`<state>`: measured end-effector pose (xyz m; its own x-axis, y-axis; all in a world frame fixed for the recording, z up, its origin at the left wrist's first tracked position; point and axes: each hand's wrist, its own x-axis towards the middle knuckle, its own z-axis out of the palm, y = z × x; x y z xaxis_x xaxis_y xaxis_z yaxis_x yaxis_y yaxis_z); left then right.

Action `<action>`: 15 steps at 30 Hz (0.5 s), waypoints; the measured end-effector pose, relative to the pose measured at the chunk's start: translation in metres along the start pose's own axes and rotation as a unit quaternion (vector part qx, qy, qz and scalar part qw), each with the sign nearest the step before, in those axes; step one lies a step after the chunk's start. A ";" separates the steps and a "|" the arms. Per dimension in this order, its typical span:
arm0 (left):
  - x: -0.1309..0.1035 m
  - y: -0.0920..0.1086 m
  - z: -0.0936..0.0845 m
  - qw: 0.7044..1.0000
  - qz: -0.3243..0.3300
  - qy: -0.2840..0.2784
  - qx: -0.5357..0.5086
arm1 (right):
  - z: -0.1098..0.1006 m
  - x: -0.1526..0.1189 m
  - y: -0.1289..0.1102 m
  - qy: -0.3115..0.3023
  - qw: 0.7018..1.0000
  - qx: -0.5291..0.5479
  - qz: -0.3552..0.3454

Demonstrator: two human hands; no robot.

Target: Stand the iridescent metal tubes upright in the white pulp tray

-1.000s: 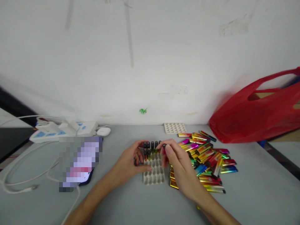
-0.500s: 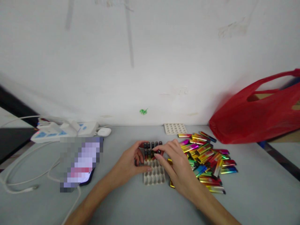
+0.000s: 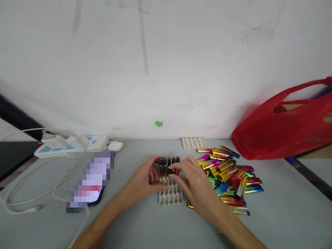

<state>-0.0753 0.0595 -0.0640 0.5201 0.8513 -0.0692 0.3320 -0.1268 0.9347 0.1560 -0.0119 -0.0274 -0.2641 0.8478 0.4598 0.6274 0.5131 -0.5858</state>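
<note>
A pale tray (image 3: 171,197) with rows of hollows lies in front of me. At its far end stand several slim metallic tubes (image 3: 169,160) with black tops, upright in two rows. My left hand (image 3: 145,176) grips the tray from the left, its thumb over the hollows and its fingers curled beside the tubes. My right hand (image 3: 190,174) has thumb and forefinger pinched around a black-topped tube (image 3: 171,171) at the second row. The fingers hide most of that tube, and whether its foot is in a hollow cannot be seen.
To the right lies a heap of shiny coloured tubes (image 3: 230,173). A second tray (image 3: 194,142) rests by the wall. A red bag (image 3: 282,128) stands at the back right. On the left are a phone (image 3: 90,183), a power strip (image 3: 72,143) and loose white cables (image 3: 28,209).
My right hand's fingertips have shifted slightly left and down, and the tube in the pinch sits a little lower and further left. The left hand and tray stay put.
</note>
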 end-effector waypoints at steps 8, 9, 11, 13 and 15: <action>0.000 0.004 -0.001 1.000 -0.002 0.002 0.010 | 0.004 -0.001 0.004 0.015 1.000 -0.001 0.000; 0.000 0.004 -0.001 1.000 0.000 0.003 0.013 | 0.005 -0.001 0.004 0.022 1.000 0.002 0.003; -0.001 0.004 0.000 1.000 0.004 0.008 0.014 | 0.007 -0.002 0.005 0.032 0.999 0.003 0.003; -0.001 0.002 0.000 1.000 0.005 0.009 0.012 | 0.007 -0.002 0.005 0.040 0.999 -0.002 0.000; -0.001 0.000 0.000 1.000 0.002 0.008 0.010 | 0.005 -0.001 0.005 0.059 0.998 -0.028 -0.001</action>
<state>-0.0752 0.0587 -0.0638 0.5089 0.8587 -0.0603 0.3465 -0.1402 0.9275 0.1558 -0.0093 -0.0347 -0.1783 0.8236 0.5384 0.6676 0.5032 -0.5487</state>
